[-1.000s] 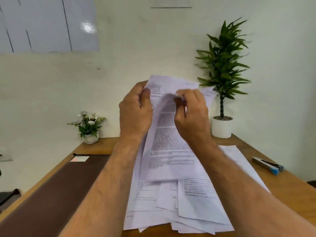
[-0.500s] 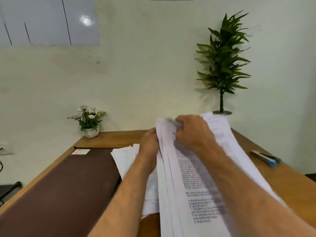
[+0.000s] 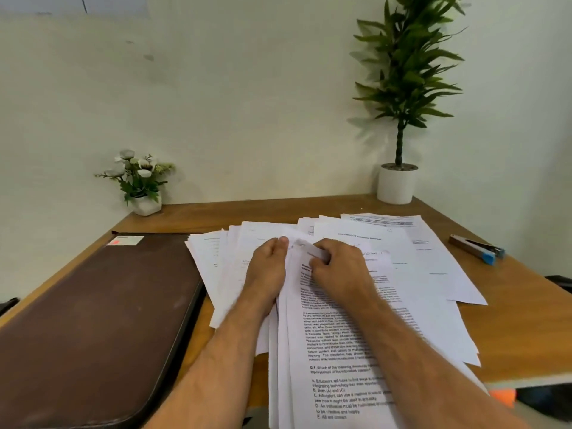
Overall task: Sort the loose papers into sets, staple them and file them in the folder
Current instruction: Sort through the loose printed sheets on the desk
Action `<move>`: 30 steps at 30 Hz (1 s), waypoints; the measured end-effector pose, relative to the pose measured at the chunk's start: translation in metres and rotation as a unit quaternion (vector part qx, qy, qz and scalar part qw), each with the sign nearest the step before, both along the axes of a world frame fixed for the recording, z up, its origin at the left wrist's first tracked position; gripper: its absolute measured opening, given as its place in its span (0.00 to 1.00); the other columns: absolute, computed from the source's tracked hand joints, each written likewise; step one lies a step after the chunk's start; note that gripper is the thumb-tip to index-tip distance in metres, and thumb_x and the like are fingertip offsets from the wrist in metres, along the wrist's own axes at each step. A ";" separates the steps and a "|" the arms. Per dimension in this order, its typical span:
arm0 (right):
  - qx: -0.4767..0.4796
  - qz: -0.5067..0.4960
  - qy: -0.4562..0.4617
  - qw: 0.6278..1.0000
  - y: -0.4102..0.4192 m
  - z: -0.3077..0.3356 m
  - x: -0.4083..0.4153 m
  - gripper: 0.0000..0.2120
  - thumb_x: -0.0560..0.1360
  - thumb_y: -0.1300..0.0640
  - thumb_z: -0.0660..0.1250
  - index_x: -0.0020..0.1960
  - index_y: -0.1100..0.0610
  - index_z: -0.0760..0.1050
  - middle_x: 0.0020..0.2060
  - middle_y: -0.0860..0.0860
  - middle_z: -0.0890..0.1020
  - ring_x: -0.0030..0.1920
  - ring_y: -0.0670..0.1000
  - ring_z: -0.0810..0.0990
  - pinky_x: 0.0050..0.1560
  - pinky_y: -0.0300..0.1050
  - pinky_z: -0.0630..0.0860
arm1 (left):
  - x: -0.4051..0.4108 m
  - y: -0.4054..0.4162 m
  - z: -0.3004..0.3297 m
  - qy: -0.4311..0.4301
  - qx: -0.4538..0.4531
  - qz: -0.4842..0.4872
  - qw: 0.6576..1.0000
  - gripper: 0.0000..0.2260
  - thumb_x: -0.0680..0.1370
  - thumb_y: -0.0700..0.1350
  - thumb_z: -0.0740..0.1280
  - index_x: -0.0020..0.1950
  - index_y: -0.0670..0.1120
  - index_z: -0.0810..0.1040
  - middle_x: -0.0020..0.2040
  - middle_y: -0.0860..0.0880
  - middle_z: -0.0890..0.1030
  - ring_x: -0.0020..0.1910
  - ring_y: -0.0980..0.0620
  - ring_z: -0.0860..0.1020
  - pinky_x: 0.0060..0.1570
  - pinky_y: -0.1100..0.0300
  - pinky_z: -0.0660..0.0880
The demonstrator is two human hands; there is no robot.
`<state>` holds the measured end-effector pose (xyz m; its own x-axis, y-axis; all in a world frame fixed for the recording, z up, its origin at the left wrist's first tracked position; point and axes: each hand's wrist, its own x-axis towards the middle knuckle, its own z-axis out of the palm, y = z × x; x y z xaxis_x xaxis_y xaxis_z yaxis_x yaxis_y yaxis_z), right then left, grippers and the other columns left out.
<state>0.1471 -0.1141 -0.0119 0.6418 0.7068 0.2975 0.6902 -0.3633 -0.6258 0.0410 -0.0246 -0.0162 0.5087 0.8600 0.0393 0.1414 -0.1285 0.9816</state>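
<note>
Loose printed papers (image 3: 433,274) lie fanned across the middle of the wooden desk (image 3: 510,329). My right hand (image 3: 337,267) pinches the top edge of a printed sheet (image 3: 334,351) on the near stack, fingers curled on it. My left hand (image 3: 267,270) lies against the left side of that stack with its fingers together, pressing on the sheets beneath; its grip is partly hidden. A closed brown folder (image 3: 93,323) lies to the left of the papers. A stapler (image 3: 478,250) with a blue tip rests on the desk at the right.
A small white pot of flowers (image 3: 140,181) stands at the back left corner. A tall green plant in a white pot (image 3: 397,181) stands at the back right against the wall. An orange object (image 3: 503,396) shows below the desk's right edge.
Both hands came down from in front of the wall to the desk with the papers. The sheets now lie flat and fanned out. The view has tilted downward.
</note>
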 end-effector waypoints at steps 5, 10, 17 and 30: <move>0.053 -0.006 -0.012 0.998 0.005 0.002 0.003 0.08 0.77 0.54 0.68 0.55 0.52 0.80 0.46 0.47 0.81 0.46 0.46 0.78 0.51 0.43 0.77 | -0.002 -0.001 0.001 -0.009 -0.001 -0.020 1.000 0.27 0.77 0.72 0.57 0.66 0.57 0.75 0.64 0.53 0.79 0.58 0.49 0.80 0.60 0.45 0.79; 0.171 -0.014 0.001 0.985 0.000 -0.005 0.002 0.05 0.73 0.60 0.70 0.41 0.52 0.76 0.37 0.45 0.78 0.39 0.43 0.75 0.38 0.33 0.68 | -0.002 0.002 -0.001 -0.042 -0.007 -0.039 0.998 0.39 0.64 0.82 0.61 0.63 0.55 0.79 0.58 0.49 0.84 0.53 0.46 0.84 0.55 0.43 0.81; 0.256 0.014 -0.067 0.964 -0.005 -0.011 0.002 0.06 0.65 0.66 0.66 0.38 0.56 0.72 0.35 0.48 0.75 0.38 0.47 0.73 0.36 0.38 0.70 | -0.002 -0.001 0.003 -0.091 -0.029 -0.026 0.995 0.19 0.83 0.61 0.59 0.52 0.50 0.84 0.50 0.48 0.86 0.51 0.44 0.83 0.53 0.48 0.80; 0.209 0.022 -0.031 0.977 -0.008 -0.007 0.007 0.08 0.73 0.65 0.68 0.42 0.54 0.74 0.44 0.45 0.70 0.44 0.42 0.73 0.41 0.26 0.70 | -0.004 0.004 -0.002 -0.110 -0.024 0.011 0.994 0.19 0.82 0.57 0.59 0.55 0.49 0.85 0.54 0.46 0.85 0.56 0.48 0.82 0.58 0.51 0.78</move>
